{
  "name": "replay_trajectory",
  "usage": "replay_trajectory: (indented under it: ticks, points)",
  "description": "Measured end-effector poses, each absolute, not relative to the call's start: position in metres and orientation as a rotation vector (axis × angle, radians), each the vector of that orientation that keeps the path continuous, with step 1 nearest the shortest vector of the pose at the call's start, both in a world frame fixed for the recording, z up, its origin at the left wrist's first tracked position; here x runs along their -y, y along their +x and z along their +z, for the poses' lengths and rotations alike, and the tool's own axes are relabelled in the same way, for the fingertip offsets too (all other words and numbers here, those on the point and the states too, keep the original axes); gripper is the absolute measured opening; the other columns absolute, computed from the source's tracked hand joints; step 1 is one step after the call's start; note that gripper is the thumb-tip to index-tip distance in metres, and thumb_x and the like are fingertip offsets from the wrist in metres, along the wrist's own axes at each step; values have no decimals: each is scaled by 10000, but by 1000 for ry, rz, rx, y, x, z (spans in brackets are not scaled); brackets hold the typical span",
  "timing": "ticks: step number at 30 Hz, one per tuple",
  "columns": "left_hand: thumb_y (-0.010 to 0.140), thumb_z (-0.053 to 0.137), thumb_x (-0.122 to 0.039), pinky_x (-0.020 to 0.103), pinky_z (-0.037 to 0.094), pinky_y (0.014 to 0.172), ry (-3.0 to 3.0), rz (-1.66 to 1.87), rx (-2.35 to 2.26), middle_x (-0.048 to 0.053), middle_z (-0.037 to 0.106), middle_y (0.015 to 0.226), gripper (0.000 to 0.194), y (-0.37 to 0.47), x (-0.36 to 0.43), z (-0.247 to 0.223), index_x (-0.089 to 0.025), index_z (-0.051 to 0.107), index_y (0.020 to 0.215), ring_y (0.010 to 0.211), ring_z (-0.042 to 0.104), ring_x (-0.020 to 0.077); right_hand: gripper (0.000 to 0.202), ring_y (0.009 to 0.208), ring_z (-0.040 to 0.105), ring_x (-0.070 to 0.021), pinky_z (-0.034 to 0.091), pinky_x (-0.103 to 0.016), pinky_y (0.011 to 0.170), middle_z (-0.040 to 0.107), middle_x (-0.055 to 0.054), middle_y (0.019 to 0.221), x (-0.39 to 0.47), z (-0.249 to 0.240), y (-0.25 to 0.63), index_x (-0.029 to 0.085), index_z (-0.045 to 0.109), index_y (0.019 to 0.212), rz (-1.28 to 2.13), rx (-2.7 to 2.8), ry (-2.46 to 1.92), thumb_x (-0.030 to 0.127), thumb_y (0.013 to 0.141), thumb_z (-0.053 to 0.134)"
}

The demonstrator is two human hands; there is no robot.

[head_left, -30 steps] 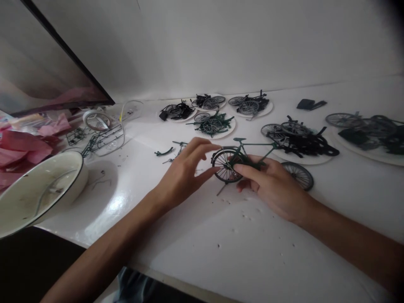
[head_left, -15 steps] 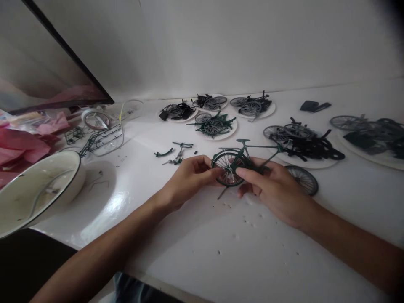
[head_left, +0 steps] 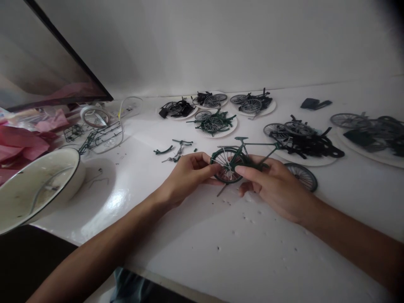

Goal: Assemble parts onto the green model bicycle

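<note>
A small green model bicycle (head_left: 242, 147) is held between both hands just above the white table. Its rear wheel (head_left: 225, 162), with pale spokes, is fitted in the frame; the front end has no wheel. My left hand (head_left: 197, 172) is closed on the rear wheel, thumb near the hub. My right hand (head_left: 269, 181) pinches the lower frame beside that wheel, its thumb across the front and some fingers hidden behind. A loose wheel (head_left: 302, 176) lies behind my right wrist. Left of the bicycle are small green and grey parts (head_left: 176, 155).
Paper plates heaped with model bicycle parts stand along the back and right, one (head_left: 232, 128) with green pieces. An enamel basin (head_left: 71, 185) sits at the left edge. Beyond it are a wire rack (head_left: 105, 136), a tape roll (head_left: 94, 115) and pink paper (head_left: 23, 143).
Both hands keep their grip on the bicycle and hardly move. The view has shifted very slightly.
</note>
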State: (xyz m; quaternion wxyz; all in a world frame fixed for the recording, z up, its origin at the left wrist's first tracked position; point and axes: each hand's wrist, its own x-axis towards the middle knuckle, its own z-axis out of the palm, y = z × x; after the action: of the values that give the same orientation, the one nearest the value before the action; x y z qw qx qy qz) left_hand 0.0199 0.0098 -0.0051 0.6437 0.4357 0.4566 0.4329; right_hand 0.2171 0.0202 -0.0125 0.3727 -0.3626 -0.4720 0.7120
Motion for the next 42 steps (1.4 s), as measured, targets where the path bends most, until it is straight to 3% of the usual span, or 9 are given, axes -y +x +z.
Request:
replay_trajectory:
  ticks: [7,10,13,16,22,27,30,37,42]
  points:
    - [833,722,-213,299,633,738,1020,984,-1024,49,700,811,156,18,-10,-7,-104,612,817,752,695,130,121,794,615,-161,562,-252,567,711,-52,968,-21,-13,218,210,744,921,1839,1202,-939,296,840,720]
    - [819,735,-200,328,620,800,1046,914,-1003,77,701,918,168,13,-12,-5,-101,624,897,831,699,149,141,776,614,-159,561,-255,574,711,-45,937,-21,-14,219,216,750,939,1835,1215,-946,311,841,716]
    - [740,806,-163,365,598,861,1141,845,-940,107,670,1085,371,8,-12,-4,-130,602,1048,949,687,187,149,768,615,-157,561,-256,579,711,-38,931,-21,-14,219,223,752,949,1806,1213,-955,314,835,721]
    - [681,850,-161,338,601,806,1225,874,-930,120,624,1196,547,12,-9,-3,-177,564,1147,962,673,196,135,753,623,-151,560,-254,579,716,-28,932,-20,-14,219,233,749,942,1785,1214,-963,305,829,727]
    - [756,805,-240,306,599,758,1327,959,-997,110,668,1070,430,24,-2,-3,-149,602,1123,926,669,198,79,722,624,-141,565,-253,594,690,-3,834,-18,-13,217,233,736,869,1748,1261,-963,304,842,713]
    - [752,814,-282,316,623,769,1445,1097,-1037,100,682,1086,588,26,2,-7,-176,553,1268,908,676,193,87,714,623,-140,561,-248,594,675,2,793,-17,-12,216,229,726,832,1731,1262,-976,314,842,711]
    - [739,825,-285,321,628,801,1512,1138,-1072,104,689,1089,656,27,4,-8,-164,531,1313,898,680,188,93,732,629,-147,564,-247,599,670,-6,801,-17,-12,216,222,722,835,1730,1269,-972,311,851,703]
    - [783,793,-323,313,632,791,1458,1100,-1082,92,678,1123,516,26,2,-5,-187,588,1237,948,682,201,113,772,648,-149,581,-229,600,691,-23,866,-18,-16,217,210,740,846,1707,1304,-960,321,845,719]
    - [801,773,-321,292,625,738,1510,1158,-1124,100,618,1168,513,27,4,-7,-199,514,1226,930,662,182,112,781,654,-153,594,-241,608,717,-29,947,-19,-16,216,227,746,912,1709,1278,-970,314,850,714]
